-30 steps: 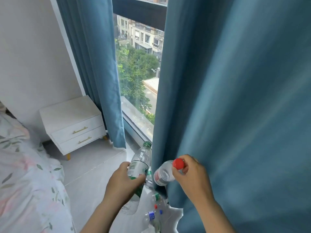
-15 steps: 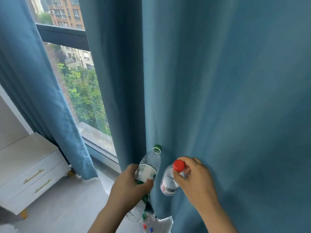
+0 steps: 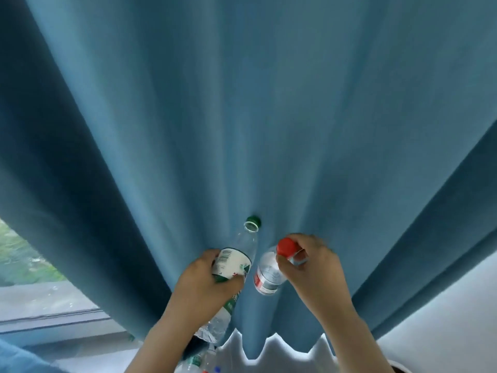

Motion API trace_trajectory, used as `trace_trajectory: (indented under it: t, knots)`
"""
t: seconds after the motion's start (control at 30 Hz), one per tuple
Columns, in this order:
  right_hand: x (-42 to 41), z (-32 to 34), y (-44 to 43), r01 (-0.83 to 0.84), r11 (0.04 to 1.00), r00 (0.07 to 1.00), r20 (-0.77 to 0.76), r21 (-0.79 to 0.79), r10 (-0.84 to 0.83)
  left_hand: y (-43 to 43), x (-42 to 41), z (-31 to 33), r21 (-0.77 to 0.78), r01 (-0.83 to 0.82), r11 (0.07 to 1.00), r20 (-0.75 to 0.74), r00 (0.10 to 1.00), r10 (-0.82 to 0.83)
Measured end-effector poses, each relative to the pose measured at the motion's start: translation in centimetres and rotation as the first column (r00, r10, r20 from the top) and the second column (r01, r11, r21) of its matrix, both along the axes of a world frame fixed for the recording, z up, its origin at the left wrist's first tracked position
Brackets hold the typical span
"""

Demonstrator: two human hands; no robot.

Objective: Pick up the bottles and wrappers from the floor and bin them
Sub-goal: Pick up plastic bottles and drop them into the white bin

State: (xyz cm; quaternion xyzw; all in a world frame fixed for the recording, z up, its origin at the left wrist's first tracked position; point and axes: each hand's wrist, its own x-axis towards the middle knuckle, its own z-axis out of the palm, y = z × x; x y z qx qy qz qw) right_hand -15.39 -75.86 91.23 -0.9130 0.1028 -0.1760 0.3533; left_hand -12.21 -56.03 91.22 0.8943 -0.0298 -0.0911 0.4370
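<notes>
Item 1: large clear bottle, white-and-green label, green cap, crumpled base; held in the air, left hand wrapped round its middle.
Item 2: small clear bottle, red-and-white label, red cap; right hand pinches its neck (contents of both cannot be told).
Further bottles lie on the floor below.
Blue curtain hangs directly behind both hands; window at left.

Barcode on clear bottle label, no lettering legible
</notes>
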Motion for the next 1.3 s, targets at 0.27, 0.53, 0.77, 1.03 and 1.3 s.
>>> trace_trajectory:
  t: [0.27,0.53,0.77,1.03,1.3]
  knots:
    - [-6.1,-0.5,-6.9,0.307,0.952,0.949,-0.082,0.010,-0.306,-8.2,0.0,-0.8,0.054,0.266,0.962,-0.027,0.964,-0.265]
    - [-13.3,-2.1,-15.9,0.534,0.845,0.838,-0.145,0.029,-0.525,-19.6,-2.6,-2.2,0.095,0.524,0.847,-0.084,0.852,-0.517]
    - [-20.6,-5.3,-24.5,0.698,0.713,0.706,-0.226,0.065,-0.671,-31.2,-7.1,-5.5,0.137,0.648,0.749,-0.168,0.761,-0.627]
    - [-27.0,-10.5,-32.1,0.788,0.611,0.594,-0.347,0.071,-0.726,-40.6,-11.8,-11.2,0.147,0.757,0.637,-0.343,0.643,-0.685]
    - [-29.5,-17.9,-35.4,0.895,0.438,0.420,-0.501,0.088,-0.757,-47.0,-11.6,-20.1,0.144,0.805,0.576,-0.565,0.545,-0.620]
